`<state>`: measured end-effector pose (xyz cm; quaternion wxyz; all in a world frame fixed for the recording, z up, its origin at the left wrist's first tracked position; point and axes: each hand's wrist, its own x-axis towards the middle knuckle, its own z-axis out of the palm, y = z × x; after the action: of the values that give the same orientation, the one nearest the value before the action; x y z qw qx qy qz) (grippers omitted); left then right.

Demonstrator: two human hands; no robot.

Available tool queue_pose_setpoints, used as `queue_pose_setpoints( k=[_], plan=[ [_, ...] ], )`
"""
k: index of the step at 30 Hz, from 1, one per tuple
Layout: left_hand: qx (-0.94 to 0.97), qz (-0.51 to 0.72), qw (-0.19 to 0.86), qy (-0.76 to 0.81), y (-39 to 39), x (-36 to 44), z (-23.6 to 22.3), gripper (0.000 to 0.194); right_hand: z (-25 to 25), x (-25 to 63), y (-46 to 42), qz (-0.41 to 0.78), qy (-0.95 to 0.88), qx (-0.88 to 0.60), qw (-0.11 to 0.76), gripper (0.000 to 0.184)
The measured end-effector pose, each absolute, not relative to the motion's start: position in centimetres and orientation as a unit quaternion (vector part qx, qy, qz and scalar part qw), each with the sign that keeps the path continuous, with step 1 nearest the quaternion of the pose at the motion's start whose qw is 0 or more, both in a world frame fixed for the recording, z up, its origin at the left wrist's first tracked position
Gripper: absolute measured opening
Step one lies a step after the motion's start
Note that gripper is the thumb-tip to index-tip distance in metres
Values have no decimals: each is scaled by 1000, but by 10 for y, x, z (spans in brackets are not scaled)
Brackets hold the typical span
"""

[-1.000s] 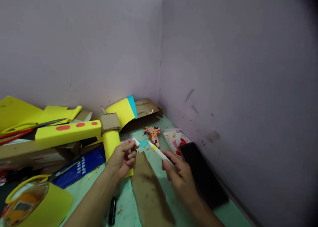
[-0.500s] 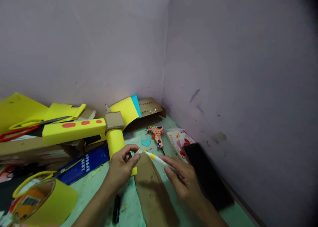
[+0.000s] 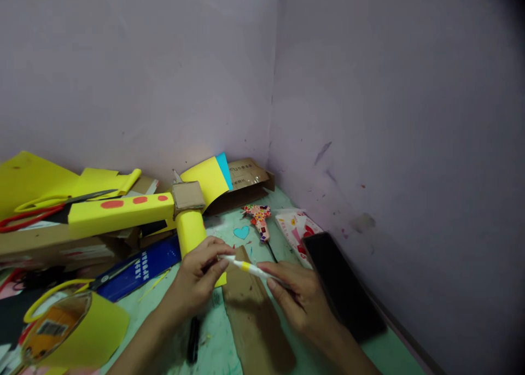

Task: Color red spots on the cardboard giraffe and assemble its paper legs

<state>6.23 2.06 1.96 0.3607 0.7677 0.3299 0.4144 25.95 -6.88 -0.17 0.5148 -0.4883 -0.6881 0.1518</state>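
A white marker with a yellow band (image 3: 249, 267) slants between my two hands above a brown cardboard strip (image 3: 256, 323). My right hand (image 3: 301, 296) is wrapped around its barrel. At the other end, my left hand (image 3: 204, 270) pinches the marker's pale cap (image 3: 228, 258) between thumb and fingers. Cap and marker now meet in line, and the coloured tip no longer shows. Just behind my left hand stands a yellow paper-covered tube (image 3: 191, 230) topped by a cardboard piece (image 3: 188, 195). A black pen (image 3: 193, 339) lies below my left wrist.
A floral glue gun (image 3: 259, 217) and a blue paper heart (image 3: 241, 232) lie beyond my hands. At right are a black phone-like slab (image 3: 342, 285) and a printed packet (image 3: 293, 227). Left are scissors (image 3: 41, 216), a red-spotted yellow bar (image 3: 123, 215) and a yellow container (image 3: 100, 331).
The marker's yellow tip has gone into the cap in my left hand. My right hand has moved slightly left and down, and the marker lies flatter.
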Motion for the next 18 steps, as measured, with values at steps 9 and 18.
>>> queue_pose_setpoints(
  k=[9,18],
  plan=[
    [757,381,408,340,13,67,23,17,-5,259,-69,178,-681,-490,515,26],
    [735,365,435,371,-3,80,21,30,-12,247,-71,254,-645,-506,513,24]
  ],
)
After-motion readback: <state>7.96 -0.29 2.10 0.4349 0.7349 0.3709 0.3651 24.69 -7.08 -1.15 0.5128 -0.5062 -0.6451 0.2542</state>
